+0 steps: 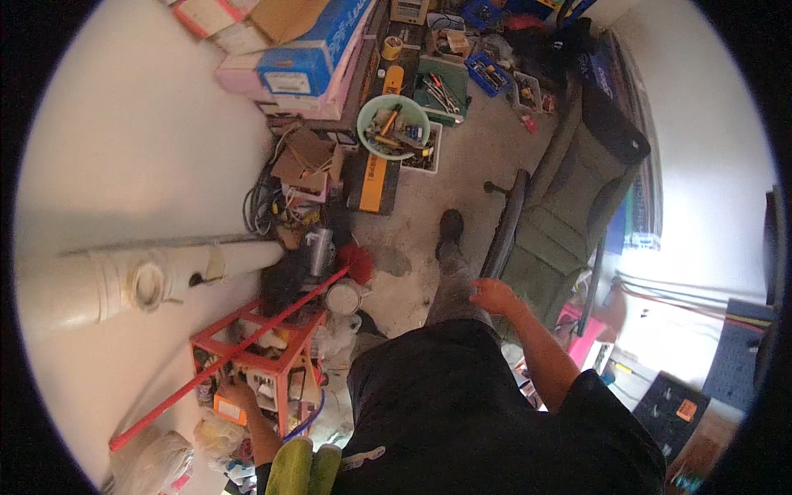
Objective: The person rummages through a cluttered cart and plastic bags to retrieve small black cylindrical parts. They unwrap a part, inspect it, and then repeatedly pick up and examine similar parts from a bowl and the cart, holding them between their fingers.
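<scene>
My left hand (237,391) is at the lower left, beside a red stool-like frame (294,351) with goods packed inside it. Its fingers look curled around a small dark thing that I cannot make out. Just below those fingers sits an orange-and-white box (229,409). The long red handle of a broom (272,318) slants across the frame above this hand, its red bristles at the upper end. My right hand (493,295) is loosely closed above my right thigh, with nothing visible in it. Close by is the dark armrest (505,235) of a green folding lounge chair (540,247).
Ahead on the floor, a pale green basin (363,136) of tools rests partly over a white bin (425,163). Wrenches lie on a green case (452,103). Boxes (305,70) are stacked along the left wall. A white pipe (190,280) juts out above the stool.
</scene>
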Demonstrator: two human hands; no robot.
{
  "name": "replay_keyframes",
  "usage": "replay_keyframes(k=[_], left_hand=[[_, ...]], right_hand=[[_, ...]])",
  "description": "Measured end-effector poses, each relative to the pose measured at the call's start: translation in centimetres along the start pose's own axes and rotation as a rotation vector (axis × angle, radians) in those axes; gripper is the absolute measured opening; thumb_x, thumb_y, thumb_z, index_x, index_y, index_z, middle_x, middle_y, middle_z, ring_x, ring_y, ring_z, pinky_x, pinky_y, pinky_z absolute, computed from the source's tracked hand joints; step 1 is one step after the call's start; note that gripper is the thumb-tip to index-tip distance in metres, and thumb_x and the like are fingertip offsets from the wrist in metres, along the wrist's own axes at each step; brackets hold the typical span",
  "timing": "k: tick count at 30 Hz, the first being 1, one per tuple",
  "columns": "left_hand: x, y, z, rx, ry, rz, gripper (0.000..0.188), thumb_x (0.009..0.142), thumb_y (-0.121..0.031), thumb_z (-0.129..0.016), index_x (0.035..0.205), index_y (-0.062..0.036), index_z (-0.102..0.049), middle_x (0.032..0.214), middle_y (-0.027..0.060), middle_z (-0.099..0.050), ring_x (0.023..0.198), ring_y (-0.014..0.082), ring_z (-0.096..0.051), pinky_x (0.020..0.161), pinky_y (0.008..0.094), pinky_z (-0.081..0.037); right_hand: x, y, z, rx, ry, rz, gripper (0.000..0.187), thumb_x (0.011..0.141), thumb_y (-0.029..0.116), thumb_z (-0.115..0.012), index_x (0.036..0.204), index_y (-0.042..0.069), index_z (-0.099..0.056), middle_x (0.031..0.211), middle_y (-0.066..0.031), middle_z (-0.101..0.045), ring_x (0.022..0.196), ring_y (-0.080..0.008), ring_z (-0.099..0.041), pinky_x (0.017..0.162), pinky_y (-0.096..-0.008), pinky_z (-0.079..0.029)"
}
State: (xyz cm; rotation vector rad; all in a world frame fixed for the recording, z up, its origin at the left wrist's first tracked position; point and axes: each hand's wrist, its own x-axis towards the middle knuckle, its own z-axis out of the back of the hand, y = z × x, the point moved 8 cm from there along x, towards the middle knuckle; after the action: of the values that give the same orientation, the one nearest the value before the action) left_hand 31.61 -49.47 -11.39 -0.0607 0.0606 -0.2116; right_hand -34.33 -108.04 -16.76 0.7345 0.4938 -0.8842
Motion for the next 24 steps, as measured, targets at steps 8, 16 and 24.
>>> replay_keyframes(k=[8, 16, 24], left_hand=[[-19.7, -22.2, -5.7, 0.084, 0.035, 0.071, 0.031, 0.095, -0.018, -0.073, 0.121, -0.0021, -0.073, 0.114, 0.0209, -0.074, 0.105, 0.0381, -0.071, 0.088, 0.0509, -0.057], [-24.2, -64.9, -13.6, -0.675, 0.751, 0.135, 0.040, 0.104, -0.029, -0.069, 0.129, 0.0028, -0.069, 0.125, 0.0218, -0.075, 0.119, 0.0340, -0.071, 0.101, 0.0420, -0.054], [-17.1, -84.6, -25.5, 0.197, 1.225, -0.315, 0.127, 0.079, -0.065, -0.085, 0.171, -0.0141, -0.013, 0.172, 0.0250, -0.030, 0.125, 0.0513, -0.066, 0.102, 0.0569, -0.056]], right_hand=[[13.1, -11.4, 18.6, -0.001, -0.032, 0.050, 0.043, 0.095, 0.035, -0.070, 0.130, 0.008, -0.071, 0.119, -0.0212, -0.074, 0.113, -0.0430, -0.069, 0.096, -0.0536, -0.058], [28.9, -19.0, 32.2, -0.006, -0.002, 0.103, 0.039, 0.096, 0.031, -0.066, 0.125, 0.005, -0.072, 0.117, -0.0225, -0.074, 0.109, -0.0414, -0.071, 0.094, -0.0510, -0.059], [50.4, -15.8, 28.8, -0.014, -0.054, 0.162, 0.044, 0.093, 0.029, -0.071, 0.128, 0.003, -0.068, 0.123, -0.0245, -0.070, 0.115, -0.0412, -0.068, 0.096, -0.0521, -0.058]])
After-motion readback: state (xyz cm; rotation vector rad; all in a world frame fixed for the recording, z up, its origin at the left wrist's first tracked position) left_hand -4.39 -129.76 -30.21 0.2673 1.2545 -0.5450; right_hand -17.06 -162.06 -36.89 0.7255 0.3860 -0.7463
